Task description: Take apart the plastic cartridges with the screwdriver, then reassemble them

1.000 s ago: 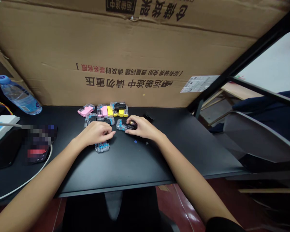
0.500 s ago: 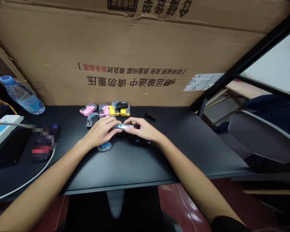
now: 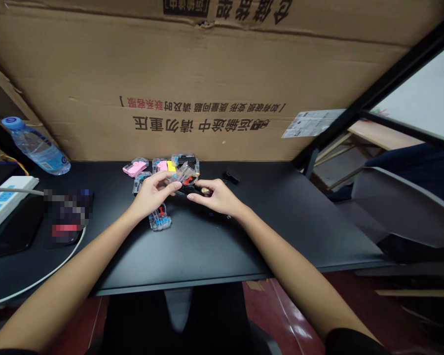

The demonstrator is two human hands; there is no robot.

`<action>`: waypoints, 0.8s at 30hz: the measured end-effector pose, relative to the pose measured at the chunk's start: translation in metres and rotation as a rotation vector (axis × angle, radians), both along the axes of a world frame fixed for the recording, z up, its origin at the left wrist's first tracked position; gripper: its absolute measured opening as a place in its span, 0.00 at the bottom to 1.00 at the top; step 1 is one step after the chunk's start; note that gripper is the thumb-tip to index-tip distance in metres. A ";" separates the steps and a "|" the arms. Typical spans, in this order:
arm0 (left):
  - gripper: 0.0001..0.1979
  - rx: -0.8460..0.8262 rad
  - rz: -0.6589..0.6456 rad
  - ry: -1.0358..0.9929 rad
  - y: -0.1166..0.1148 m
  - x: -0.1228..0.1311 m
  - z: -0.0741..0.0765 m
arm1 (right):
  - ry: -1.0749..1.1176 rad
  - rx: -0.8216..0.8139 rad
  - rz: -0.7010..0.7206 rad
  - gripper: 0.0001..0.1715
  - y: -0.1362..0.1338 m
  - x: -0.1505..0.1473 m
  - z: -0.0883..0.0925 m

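Note:
My left hand pinches a clear plastic piece and holds it tilted up above the black desk. My right hand is closed round a small dark part with a brass tip, just right of the clear piece. A clear part with blue and red inside lies on the desk below my left hand. Behind both hands sits a cluster of small pink, yellow and clear plastic parts.
A large cardboard sheet stands along the desk's back edge. A water bottle lies at the far left, a white power strip and cable beside it. A small black piece lies right of the hands. Black frame bars rise at the right.
My left hand has lifted the clear piece off the dark part and tilted it upward. My right hand stays on the dark part. The view shifted slightly.

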State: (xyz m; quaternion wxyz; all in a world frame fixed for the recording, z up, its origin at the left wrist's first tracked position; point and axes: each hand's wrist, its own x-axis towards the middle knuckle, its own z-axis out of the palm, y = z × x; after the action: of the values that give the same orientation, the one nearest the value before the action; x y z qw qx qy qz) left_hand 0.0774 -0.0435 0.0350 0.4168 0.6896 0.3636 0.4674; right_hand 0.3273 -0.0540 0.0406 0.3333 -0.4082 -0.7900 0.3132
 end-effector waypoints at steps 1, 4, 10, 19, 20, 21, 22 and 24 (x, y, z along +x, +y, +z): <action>0.23 -0.011 -0.016 0.039 -0.001 -0.001 0.002 | -0.001 0.017 -0.012 0.29 0.000 0.001 0.001; 0.20 0.120 0.023 0.341 -0.006 -0.007 0.013 | 0.050 0.075 -0.124 0.26 0.003 0.007 0.005; 0.12 0.147 -0.090 0.833 -0.012 -0.020 0.037 | 0.090 0.103 -0.211 0.22 0.006 0.010 0.009; 0.32 -0.163 -0.506 0.712 -0.001 -0.039 0.041 | 0.070 0.115 -0.257 0.24 0.006 0.011 0.007; 0.35 -0.142 -0.532 0.705 0.001 -0.043 0.041 | 0.075 0.118 -0.255 0.24 0.006 0.011 0.007; 0.36 -0.105 -0.535 0.705 0.003 -0.046 0.040 | 0.079 0.120 -0.252 0.24 0.007 0.011 0.007; 0.37 -0.065 -0.526 0.713 0.005 -0.049 0.039 | 0.082 0.121 -0.248 0.24 0.007 0.011 0.007; 0.36 0.000 -0.495 0.719 0.007 -0.053 0.036 | 0.075 0.119 -0.237 0.24 0.007 0.012 0.007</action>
State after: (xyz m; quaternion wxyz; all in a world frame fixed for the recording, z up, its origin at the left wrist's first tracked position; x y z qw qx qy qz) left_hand 0.0249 -0.0362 0.0709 0.3631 0.8749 0.3093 0.0837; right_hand 0.3389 -0.0473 0.0480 0.4209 -0.4661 -0.7405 0.2391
